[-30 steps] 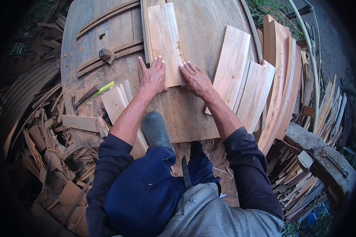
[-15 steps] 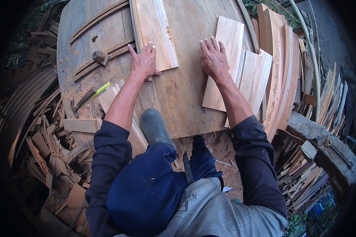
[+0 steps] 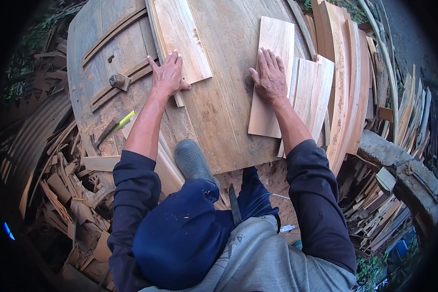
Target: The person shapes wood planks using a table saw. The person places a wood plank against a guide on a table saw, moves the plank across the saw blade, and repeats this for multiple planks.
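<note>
My left hand [image 3: 168, 78] rests with fingers spread over the left edge of a pale wooden board [image 3: 182, 36] and the narrow wood strip [image 3: 179, 99] along it. My right hand [image 3: 271, 80] lies flat, fingers stretched, on a second pale board [image 3: 265, 117] to the right. Several shorter planks [image 3: 309, 87] lie against that board's right side, partly under my forearm. Both boards lie on a large, worn wooden bench top [image 3: 224, 117] dusted with sawdust. Neither hand is wrapped round anything.
A hammer [image 3: 104, 134] with a yellow-green grip lies at the left, below a small wooden block [image 3: 119, 81] and slotted rails [image 3: 114, 36]. My booted foot [image 3: 193, 158] stands on the bench's near edge. Curved timbers [image 3: 343, 92] line the right; scrap wood [image 3: 68, 194] heaps at the left.
My right hand has moved from beside the right-hand board onto its face. My left hand stays at the left board's edge, and the whole view has shifted slightly.
</note>
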{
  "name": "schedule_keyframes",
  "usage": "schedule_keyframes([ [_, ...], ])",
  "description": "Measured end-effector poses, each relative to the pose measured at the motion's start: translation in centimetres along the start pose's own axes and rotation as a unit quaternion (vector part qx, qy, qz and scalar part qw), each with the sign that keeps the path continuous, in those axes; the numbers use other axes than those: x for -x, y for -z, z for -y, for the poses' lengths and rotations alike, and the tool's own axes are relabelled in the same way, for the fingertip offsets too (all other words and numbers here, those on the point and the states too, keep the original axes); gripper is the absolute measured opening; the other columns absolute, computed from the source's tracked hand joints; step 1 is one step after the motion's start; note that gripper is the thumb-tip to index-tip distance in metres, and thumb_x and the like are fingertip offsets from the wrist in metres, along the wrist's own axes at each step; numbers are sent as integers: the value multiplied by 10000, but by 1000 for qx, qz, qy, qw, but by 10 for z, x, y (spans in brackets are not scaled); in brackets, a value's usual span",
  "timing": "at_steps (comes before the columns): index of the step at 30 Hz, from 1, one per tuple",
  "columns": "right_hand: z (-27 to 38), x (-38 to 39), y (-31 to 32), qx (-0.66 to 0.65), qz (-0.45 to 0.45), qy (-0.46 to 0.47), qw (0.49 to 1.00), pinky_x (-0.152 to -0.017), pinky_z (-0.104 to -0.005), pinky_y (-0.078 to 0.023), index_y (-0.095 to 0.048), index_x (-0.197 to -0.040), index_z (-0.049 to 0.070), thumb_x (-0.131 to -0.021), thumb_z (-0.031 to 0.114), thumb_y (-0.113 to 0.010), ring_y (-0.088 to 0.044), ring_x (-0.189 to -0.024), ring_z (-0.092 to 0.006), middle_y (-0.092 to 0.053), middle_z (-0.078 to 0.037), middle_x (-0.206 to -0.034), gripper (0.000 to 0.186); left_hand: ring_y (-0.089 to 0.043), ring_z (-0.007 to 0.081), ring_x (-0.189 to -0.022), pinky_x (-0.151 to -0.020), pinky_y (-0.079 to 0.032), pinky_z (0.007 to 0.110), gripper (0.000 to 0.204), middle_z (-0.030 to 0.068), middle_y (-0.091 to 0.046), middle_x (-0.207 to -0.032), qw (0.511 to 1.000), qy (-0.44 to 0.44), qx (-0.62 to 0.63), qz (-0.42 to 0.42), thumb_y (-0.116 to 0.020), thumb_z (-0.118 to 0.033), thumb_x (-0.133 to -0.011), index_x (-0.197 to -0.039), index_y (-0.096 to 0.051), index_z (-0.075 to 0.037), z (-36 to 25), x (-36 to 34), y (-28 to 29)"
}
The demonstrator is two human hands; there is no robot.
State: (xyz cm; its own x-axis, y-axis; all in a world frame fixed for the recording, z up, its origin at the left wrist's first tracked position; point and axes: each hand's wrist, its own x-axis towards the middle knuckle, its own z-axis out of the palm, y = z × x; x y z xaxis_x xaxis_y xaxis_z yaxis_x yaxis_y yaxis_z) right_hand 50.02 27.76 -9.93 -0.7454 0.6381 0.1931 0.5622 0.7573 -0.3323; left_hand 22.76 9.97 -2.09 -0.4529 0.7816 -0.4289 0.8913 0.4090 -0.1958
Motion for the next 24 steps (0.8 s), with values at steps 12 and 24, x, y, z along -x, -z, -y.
schedule_keyframes([
  [12,0,-1,4,-11,5,-2,1000,-1266,-456,-236,-526,-1472,53,-963,395,-618,-384,-1502,-277,-483,-114,-1572,620,-315,199,-1542,-1199,-88,799,1177,62,-294,-1690,999,18,-10,33,-902,-520,-640,-1587,-352,-88,10,-28,19],
  [24,-1,-1,6,-22,-12,-1,1000,-1251,-461,-269,-556,-1448,63,-934,345,-673,-426,-1476,-289,-522,-118,-1539,598,-310,189,-1543,-1199,-86,803,1113,50,-313,-1681,999,23,-7,23,-907,-499,-664,-1568,-394,-100,29,-66,28],
])
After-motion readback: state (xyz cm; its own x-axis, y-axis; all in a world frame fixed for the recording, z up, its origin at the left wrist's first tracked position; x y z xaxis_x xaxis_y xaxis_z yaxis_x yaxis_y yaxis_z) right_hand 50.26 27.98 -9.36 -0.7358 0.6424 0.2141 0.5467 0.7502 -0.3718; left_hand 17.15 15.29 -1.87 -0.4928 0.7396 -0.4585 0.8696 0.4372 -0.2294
